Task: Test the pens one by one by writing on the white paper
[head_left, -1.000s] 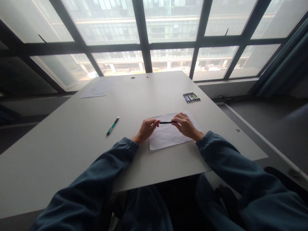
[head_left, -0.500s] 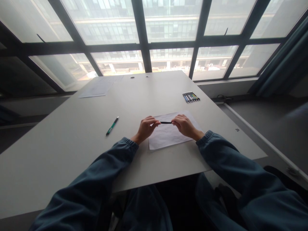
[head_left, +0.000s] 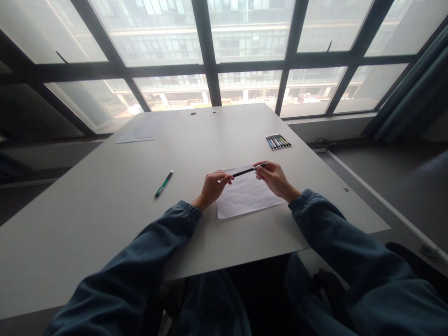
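Note:
A slim black pen is held between my two hands above a sheet of white paper. My left hand pinches its left end between thumb and fingers. Around the other end, my right hand has its thumb below and fingers behind, and the pen's tip sticks out past the fingertips. The pen tilts up toward the right. To the left of my left hand lies a green and black pen on the white table.
A row of several pens lies side by side toward the table's right edge. More papers rest at the far left. A small dark mark shows near the right edge. Large windows stand behind the table.
My right hand has shifted slightly right and turned, with its fingers regripped along the pen. The pen, level before, now slants up to the right and more of it shows. My left hand stays put.

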The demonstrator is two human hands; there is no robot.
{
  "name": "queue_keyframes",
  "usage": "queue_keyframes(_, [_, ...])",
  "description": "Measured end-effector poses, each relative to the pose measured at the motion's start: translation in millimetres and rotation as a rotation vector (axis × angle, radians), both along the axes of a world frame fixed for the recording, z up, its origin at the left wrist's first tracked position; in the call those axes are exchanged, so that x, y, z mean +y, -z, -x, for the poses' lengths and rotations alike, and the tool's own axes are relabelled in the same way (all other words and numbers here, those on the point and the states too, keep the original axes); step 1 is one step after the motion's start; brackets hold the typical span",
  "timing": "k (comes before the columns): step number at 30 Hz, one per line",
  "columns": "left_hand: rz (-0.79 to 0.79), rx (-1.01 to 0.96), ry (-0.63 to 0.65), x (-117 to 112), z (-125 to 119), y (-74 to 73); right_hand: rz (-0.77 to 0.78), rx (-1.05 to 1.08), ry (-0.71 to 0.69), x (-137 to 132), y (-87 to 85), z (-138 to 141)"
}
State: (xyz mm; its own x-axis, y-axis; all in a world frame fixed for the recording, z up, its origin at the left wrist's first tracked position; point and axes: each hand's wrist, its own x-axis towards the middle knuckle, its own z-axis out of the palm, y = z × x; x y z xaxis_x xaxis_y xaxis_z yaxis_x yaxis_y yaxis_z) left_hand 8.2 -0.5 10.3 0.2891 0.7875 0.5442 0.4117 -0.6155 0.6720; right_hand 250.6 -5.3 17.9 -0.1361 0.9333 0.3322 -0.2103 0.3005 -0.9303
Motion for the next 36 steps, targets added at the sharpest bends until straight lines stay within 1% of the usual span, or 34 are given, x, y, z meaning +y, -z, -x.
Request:
queue_keyframes(2, [0.050, 0.036, 0.095, 0, -2, 2.5, 0.078, 0.157, -0.029, 3, -2.4, 0])
queue_keyframes(4, [0.085, 0.040, 0.121, 1, -2, 4.7, 0.122, 0.298, -0.033, 8, -5.0, -5])
queue_keyframes(6, [0.091, 0.006, 0.065, 2, -2, 6.6, 0.159, 0.410, -0.037, 15, -7.3, -14])
queue_keyframes(8, [0.088, -0.028, -0.013, 4, 0, 8.4, 0.173, 0.452, -0.009, 20, -9.0, -25])
queue_keyframes(11, [0.082, -0.030, -0.083, 7, 4, 10.8, 0.188, 0.460, 0.018, 23, -9.6, -39])
queue_keyframes(14, [0.058, -0.008, -0.102, 8, 5, 12.0, 0.190, 0.498, -0.001, 23, -7.9, -46])
queue_keyframes(20, [0.051, 0.050, -0.125, 11, 7, 13.9, 0.199, 0.488, -0.006, 20, -6.7, -45])
queue_keyframes(23, [0.018, 0.155, -0.127, 14, 8, 17.4, 0.221, 0.510, -0.024, 17, -10.0, -44])
queue_keyframes(28, [-0.085, 0.384, -0.083, 15, 9, 19.8, 0.291, 0.490, -0.068, 17, -13.3, -43])
queue_keyframes(32, [-0.088, 0.476, -0.028, 13, 8, 18.7, 0.302, 0.456, -0.028, 20, -10.4, -40])
queue_keyframes(36, [-0.062, 0.546, 0.040, 13, 9, 19.4, 0.255, 0.386, 0.010, 20, -7.4, -36])
